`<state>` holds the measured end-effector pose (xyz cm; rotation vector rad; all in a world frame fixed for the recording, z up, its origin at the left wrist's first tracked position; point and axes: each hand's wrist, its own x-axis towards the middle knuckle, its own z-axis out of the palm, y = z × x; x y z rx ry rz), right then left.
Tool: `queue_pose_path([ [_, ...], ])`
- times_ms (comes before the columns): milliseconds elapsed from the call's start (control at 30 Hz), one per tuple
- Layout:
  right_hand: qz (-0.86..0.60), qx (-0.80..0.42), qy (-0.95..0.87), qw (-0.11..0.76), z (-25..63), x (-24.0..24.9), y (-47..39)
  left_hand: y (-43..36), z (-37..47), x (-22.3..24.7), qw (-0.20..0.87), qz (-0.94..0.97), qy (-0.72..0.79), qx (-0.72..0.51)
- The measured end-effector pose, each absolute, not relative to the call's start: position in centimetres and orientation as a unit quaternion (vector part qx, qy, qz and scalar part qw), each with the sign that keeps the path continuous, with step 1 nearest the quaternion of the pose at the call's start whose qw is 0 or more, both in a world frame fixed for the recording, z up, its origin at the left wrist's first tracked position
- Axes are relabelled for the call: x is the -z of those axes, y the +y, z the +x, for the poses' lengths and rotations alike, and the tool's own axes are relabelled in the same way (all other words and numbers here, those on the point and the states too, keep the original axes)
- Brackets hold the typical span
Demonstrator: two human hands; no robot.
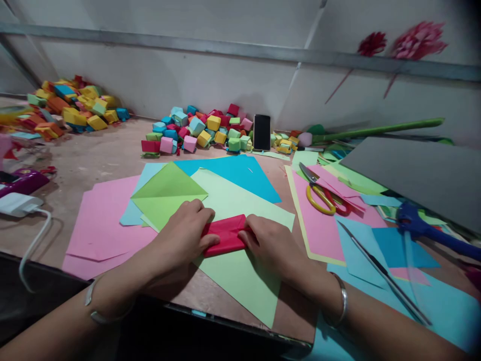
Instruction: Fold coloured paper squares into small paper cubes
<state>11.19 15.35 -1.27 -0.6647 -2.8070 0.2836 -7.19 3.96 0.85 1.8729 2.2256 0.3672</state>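
A folded red paper [225,235], shaped into a narrow rectangle with raised folds, is held level between both hands. My left hand [190,228] pinches its left end, thumb on the near side. At the right end, my right hand [268,243] grips it with bent fingers. Beneath them lies a pale green sheet [240,286] reaching the table's front edge. A brighter green square [169,193] with a crease across it sits just beyond my left hand. Pink sheets [108,220] spread to the left, and a blue sheet [240,173] lies behind.
Small folded paper cubes [203,128] are heaped at the back, with another pile [78,108] farther left. A phone [262,132] leans there. To the right are scissors [321,195], a metal blade-like tool [383,273] and a blue-handled tool [432,233]. A white charger [18,204] lies left.
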Motion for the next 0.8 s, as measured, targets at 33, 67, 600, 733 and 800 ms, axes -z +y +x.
queue_pose_path([
  [33, -0.230, -0.101, -0.960, 0.126, 11.2, 1.3, 15.3, 4.0, -7.3, -0.9, 0.109, 0.637, 0.753, -0.126],
  [67, -0.234, -0.105, -0.958, 0.128, 11.2, 1.3, 15.3, 4.2, -7.3, -1.0, 0.120, 0.635, 0.752, -0.130],
  [600, -0.286, -0.529, -0.761, 0.245, 11.4, -1.6, 17.5, 7.5, -7.5, -4.8, 0.299, 0.467, 0.659, -0.509],
  [733, -0.327, -0.539, -0.711, 0.311, 11.4, -1.3, 17.9, 8.7, -6.7, -3.4, 0.447, 0.342, 0.612, -0.556],
  [800, -0.339, -0.547, -0.700, 0.309, 11.4, -1.0, 18.1, 8.8, -6.3, -2.6, 0.471, 0.337, 0.605, -0.546],
])
